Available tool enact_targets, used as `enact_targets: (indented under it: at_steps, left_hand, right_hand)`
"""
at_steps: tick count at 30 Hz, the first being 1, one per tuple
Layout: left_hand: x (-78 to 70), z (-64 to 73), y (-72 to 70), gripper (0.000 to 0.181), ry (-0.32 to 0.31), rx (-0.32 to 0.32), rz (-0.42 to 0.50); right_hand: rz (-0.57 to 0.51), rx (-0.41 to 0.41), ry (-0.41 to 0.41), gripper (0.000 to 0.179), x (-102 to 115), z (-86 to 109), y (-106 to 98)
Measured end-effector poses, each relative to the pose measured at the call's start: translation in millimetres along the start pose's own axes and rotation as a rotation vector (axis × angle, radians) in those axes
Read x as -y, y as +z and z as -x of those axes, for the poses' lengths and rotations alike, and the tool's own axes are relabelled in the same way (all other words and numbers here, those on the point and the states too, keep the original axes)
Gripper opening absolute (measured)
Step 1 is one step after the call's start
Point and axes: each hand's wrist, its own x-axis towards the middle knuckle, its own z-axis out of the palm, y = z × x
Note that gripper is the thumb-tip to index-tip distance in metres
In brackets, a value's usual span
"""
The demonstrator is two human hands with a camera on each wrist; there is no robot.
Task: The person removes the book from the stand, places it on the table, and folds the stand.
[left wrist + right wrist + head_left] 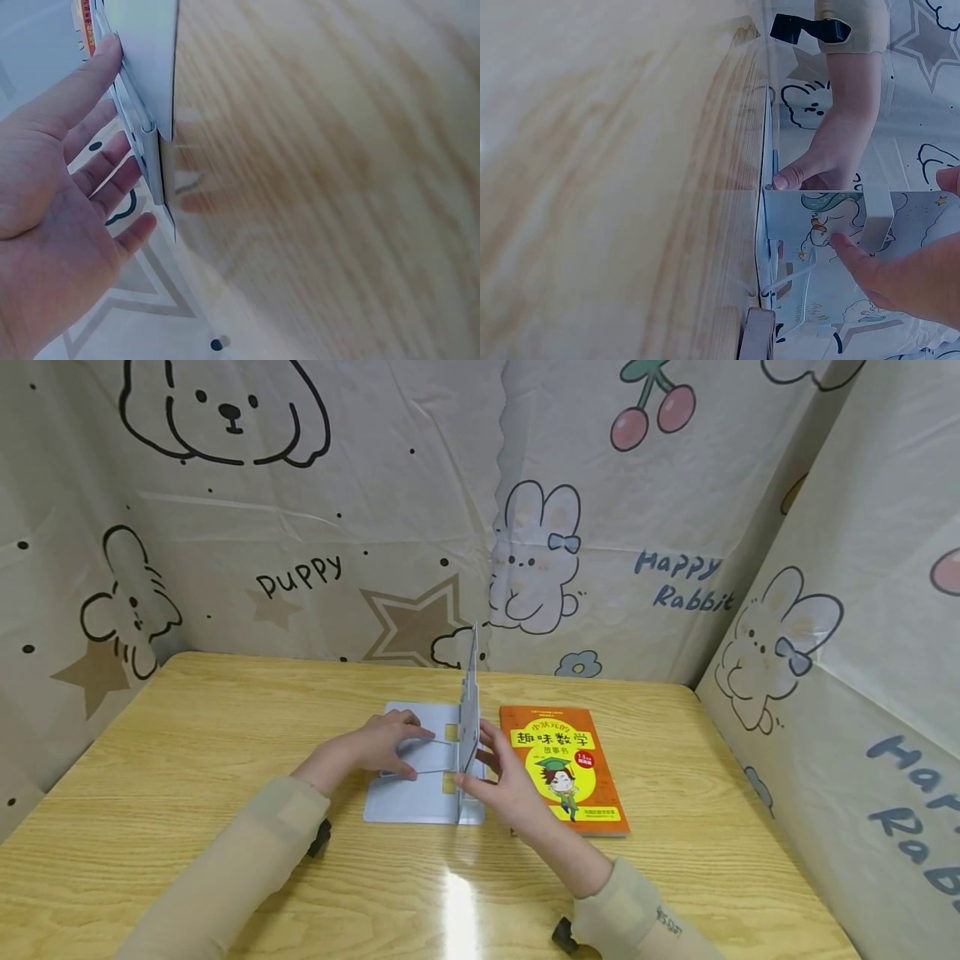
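Note:
A pale blue-grey folding book stand [412,802] lies with one panel flat on the table; another panel [470,693] stands upright. Two thin wire arms run from the upright across the flat part, which has yellow patches. Over the flat panel, my left hand [378,743] touches it with thumb and fingers spread; the left wrist view shows the thumb [109,56] at its edge. My right hand [506,777] grips the upright panel, thumb at its near edge, fingers on the right face. There, a cartoon print [832,217] and a white tab [877,217] show in the right wrist view.
An orange and yellow book [562,760] lies just right of the stand, partly behind my right forearm. The wooden table [247,727] is bordered at the back and right by a cartoon-printed cloth [420,527].

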Motion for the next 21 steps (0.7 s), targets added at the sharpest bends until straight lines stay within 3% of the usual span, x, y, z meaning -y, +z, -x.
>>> enact_targets:
  at_steps: [12, 21]
  left_hand:
    - [-2.2, 1.1, -1.2, 0.068, -0.014, 0.008, 0.01]
    - [-0.3, 10.7, -5.6, 0.075, -0.018, -0.132, 0.108]
  right_hand:
    - [-0.008, -0.006, -0.001, 0.076, 0, -0.2, 0]
    - [-0.034, -0.008, -0.015, 0.077, 1, -0.2, 3]
